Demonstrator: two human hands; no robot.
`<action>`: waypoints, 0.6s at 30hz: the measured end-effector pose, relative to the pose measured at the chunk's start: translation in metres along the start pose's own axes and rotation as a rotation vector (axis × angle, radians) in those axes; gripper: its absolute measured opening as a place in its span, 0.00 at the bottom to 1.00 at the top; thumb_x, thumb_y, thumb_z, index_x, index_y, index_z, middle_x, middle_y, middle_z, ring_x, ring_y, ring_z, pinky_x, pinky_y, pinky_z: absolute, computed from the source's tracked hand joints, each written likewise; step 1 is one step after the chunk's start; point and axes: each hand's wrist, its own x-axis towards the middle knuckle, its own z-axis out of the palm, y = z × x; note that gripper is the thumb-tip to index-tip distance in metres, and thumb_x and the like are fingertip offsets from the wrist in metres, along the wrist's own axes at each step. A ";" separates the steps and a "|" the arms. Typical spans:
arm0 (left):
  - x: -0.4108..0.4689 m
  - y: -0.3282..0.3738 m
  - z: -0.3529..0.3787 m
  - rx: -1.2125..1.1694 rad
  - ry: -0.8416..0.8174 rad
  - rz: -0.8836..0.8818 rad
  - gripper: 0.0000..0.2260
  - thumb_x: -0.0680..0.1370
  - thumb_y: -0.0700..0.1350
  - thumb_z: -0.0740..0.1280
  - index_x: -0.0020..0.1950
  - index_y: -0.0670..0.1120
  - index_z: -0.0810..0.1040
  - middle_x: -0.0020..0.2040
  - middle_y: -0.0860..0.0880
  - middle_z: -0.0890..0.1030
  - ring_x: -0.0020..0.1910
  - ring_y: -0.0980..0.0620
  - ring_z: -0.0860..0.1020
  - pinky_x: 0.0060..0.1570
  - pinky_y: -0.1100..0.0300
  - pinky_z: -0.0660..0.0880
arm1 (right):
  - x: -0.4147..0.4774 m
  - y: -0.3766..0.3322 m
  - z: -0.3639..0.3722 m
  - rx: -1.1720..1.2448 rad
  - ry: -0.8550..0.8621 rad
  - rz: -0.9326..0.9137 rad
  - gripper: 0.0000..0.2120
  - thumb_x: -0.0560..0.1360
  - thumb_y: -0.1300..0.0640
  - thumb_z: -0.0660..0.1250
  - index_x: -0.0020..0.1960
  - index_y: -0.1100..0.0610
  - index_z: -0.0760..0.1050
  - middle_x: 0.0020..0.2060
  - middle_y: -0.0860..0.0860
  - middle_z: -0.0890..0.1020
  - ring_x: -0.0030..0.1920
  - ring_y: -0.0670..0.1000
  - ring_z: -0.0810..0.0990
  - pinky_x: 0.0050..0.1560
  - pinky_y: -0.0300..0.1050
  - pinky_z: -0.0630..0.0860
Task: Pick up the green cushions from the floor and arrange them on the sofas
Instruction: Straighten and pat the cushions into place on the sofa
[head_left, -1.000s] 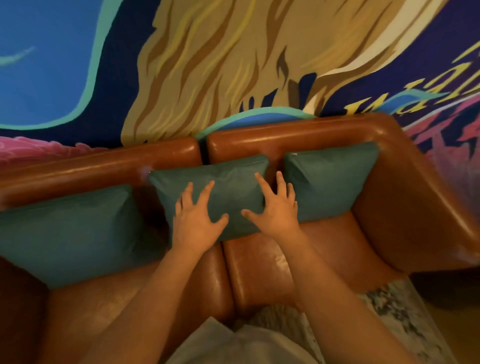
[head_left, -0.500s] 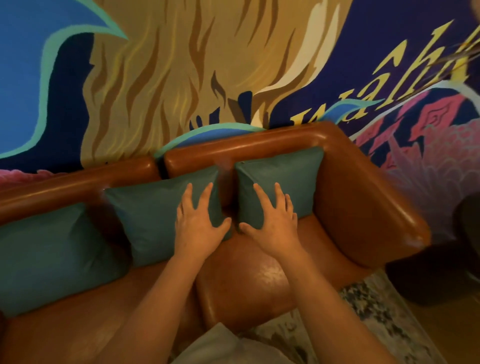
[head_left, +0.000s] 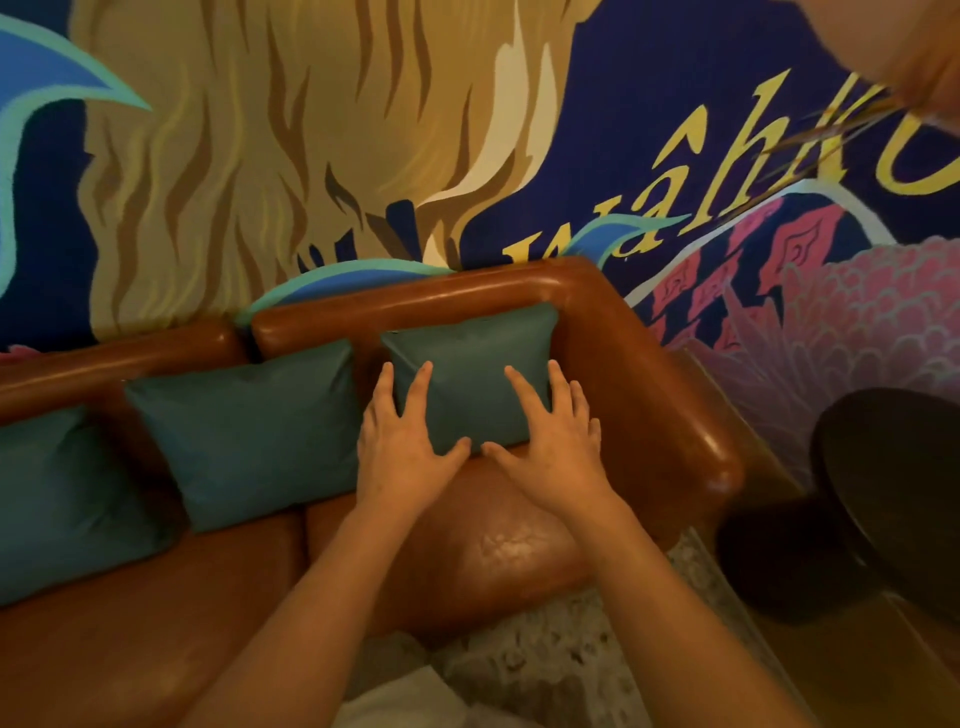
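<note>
Green cushions stand along the back of the brown leather sofa (head_left: 649, 415): the left cushion (head_left: 62, 499), the middle cushion (head_left: 249, 431) leaning just beside it, and the right cushion (head_left: 467, 374) tucked in the corner. A second ago both hands lay on the middle cushion; now the left hand (head_left: 400, 452) and right hand (head_left: 556, 452) have crossed to the right cushion, each grip open, fingers straight and spread flat against its face. The middle one looks settled, and this last one seems to be getting its final pat into place.
</note>
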 end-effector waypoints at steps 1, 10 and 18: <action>0.001 0.005 0.002 0.011 -0.007 0.005 0.47 0.75 0.62 0.75 0.85 0.63 0.48 0.86 0.50 0.41 0.84 0.42 0.51 0.79 0.40 0.61 | 0.002 0.006 -0.005 0.008 0.003 0.005 0.46 0.79 0.33 0.70 0.86 0.30 0.43 0.87 0.48 0.37 0.87 0.60 0.38 0.82 0.75 0.49; 0.040 0.011 0.021 0.080 -0.066 -0.019 0.47 0.75 0.64 0.74 0.85 0.63 0.47 0.86 0.51 0.42 0.84 0.43 0.50 0.80 0.39 0.58 | 0.053 0.033 -0.022 -0.013 -0.023 0.049 0.47 0.79 0.35 0.71 0.86 0.31 0.43 0.87 0.48 0.36 0.87 0.60 0.37 0.83 0.73 0.47; 0.129 -0.005 0.046 0.175 -0.155 -0.053 0.46 0.76 0.67 0.72 0.85 0.63 0.46 0.86 0.49 0.44 0.84 0.42 0.50 0.81 0.38 0.54 | 0.136 0.051 -0.004 -0.044 -0.095 0.090 0.48 0.79 0.35 0.72 0.86 0.32 0.42 0.87 0.49 0.35 0.87 0.60 0.36 0.83 0.73 0.47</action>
